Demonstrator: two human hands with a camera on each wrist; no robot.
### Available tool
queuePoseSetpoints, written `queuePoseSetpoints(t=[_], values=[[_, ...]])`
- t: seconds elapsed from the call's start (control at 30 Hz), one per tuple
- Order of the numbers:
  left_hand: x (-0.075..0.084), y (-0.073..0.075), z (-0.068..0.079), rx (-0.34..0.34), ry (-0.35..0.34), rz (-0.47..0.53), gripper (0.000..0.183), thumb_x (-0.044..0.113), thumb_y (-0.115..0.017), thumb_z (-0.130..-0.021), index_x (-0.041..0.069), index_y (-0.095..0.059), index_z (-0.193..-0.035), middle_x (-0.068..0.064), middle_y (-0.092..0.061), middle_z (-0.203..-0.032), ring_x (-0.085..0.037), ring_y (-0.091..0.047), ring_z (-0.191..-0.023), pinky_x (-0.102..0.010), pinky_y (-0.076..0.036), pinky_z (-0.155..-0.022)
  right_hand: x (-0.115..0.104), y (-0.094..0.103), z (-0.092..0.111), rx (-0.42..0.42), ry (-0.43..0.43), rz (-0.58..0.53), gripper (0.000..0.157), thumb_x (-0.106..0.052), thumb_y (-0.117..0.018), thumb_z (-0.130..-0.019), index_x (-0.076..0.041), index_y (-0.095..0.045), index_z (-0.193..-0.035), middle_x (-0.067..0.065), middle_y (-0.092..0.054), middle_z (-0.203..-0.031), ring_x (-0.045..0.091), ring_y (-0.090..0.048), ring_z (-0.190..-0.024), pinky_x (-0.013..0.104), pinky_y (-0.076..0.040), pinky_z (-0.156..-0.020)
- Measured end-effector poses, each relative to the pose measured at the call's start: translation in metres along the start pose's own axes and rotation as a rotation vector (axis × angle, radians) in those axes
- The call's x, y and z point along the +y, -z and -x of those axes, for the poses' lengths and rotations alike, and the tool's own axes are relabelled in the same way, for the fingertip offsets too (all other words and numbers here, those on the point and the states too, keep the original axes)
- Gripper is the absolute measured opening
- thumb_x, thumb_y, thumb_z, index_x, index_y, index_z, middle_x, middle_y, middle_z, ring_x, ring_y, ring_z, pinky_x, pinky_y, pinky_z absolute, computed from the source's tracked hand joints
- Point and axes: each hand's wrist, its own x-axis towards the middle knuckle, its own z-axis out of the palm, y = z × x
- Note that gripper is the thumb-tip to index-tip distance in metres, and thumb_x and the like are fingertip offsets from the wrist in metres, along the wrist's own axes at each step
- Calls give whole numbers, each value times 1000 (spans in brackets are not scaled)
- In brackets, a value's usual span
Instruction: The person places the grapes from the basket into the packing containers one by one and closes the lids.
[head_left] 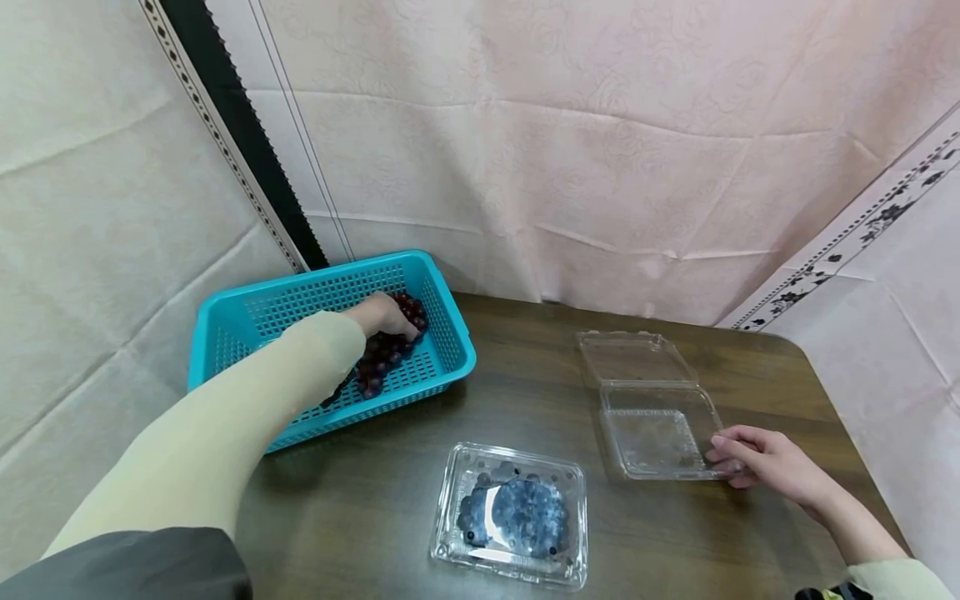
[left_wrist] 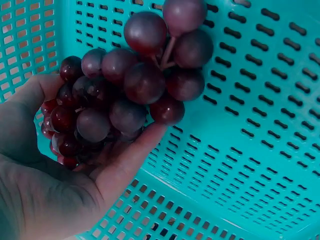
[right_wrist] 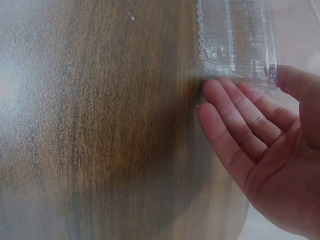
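My left hand (head_left: 384, 315) reaches into the turquoise perforated basket (head_left: 408, 260) at the left of the table. It grips a bunch of dark red grapes (left_wrist: 145, 82), thumb and fingers curled around either side of it, as the left wrist view shows. More of the grapes (head_left: 378, 358) show below the hand in the head view. On the right, my right hand (head_left: 776, 467) pinches the near right corner of an open, clear plastic clamshell box (head_left: 652, 429). Its thumb is on the rim and the fingers (right_wrist: 227, 142) extend below. That box has nothing visible inside.
A closed clear clamshell (head_left: 510, 508) with dark blue berries sits at the front middle of the brown wooden table (head_left: 525, 375). Pale cloth (head_left: 585, 167) hangs behind the table and along both sides.
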Motion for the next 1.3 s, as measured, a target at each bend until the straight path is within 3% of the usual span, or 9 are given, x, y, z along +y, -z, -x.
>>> queuePoseSetpoints(t=[0.2, 0.33, 0.43, 0.57, 0.73, 0.9, 1.0, 1.3], values=[[1, -3, 4, 21, -23, -69, 89, 40, -70, -101, -14, -29, -158, -33, -43, -156, -41, -54, -135, -51, -53, -110, -3, -2, 1, 7, 6, 7, 48, -26, -53, -115, 18, -56, -134, 25, -75, -119, 10, -77, -97, 37, -66, -80], [-2, -1, 1, 8, -35, -84, 64, 34, -67, -101, -10, -46, -143, -26, -52, -137, -33, -56, -113, -43, -54, -95, -3, -3, 1, 13, 8, 14, 48, -26, -53, -115, 18, -56, -135, 24, -75, -119, 10, -77, -97, 37, -66, -80], [-6, 4, -1, -20, -46, -93, 55, 31, -66, -100, -7, -51, -137, -22, -53, -131, -30, -54, -107, -41, -53, -93, -5, -4, 0, 15, 5, 16, 49, -26, -53, -115, 18, -55, -135, 24, -75, -119, 10, -77, -96, 37, -66, -80], [-13, 14, 1, -79, -58, -64, 66, 33, -65, -101, -7, -46, -150, -27, -50, -148, -36, -55, -124, -49, -57, -101, -6, -4, -1, 18, -8, 20, 50, -28, -52, -115, 18, -55, -136, 24, -75, -120, 10, -76, -97, 37, -66, -80], [-21, 28, 4, -143, -52, 75, 80, 33, -65, -103, -4, -27, -163, -30, -30, -165, -46, -44, -144, -53, -62, -94, -5, -5, -2, 16, -22, 17, 51, -29, -50, -116, 17, -55, -136, 24, -75, -122, 10, -77, -98, 39, -66, -81], [-23, 45, 21, -186, -103, 161, 91, 31, -65, -103, -4, -11, -168, -30, -17, -171, -49, -33, -150, -57, -58, -101, -4, -8, 0, 21, -7, 20, 49, -28, -50, -116, 17, -56, -134, 26, -74, -122, 10, -77, -98, 39, -66, -80], [-22, 55, 29, -193, -141, 180, 93, 30, -65, -102, -2, -9, -168, -30, -18, -170, -50, -32, -150, -57, -58, -101, -6, -10, 1, 20, 3, 19, 48, -28, -50, -116, 17, -57, -133, 26, -74, -122, 10, -77, -97, 39, -66, -79], [-9, 77, 56, -170, -241, 216, 82, 27, -67, -101, 0, -20, -163, -29, -28, -165, -50, -35, -149, -62, -58, -101, -8, -11, 0, 28, 5, 31, 50, -29, -50, -116, 17, -57, -135, 25, -75, -120, 11, -77, -96, 38, -66, -78]])
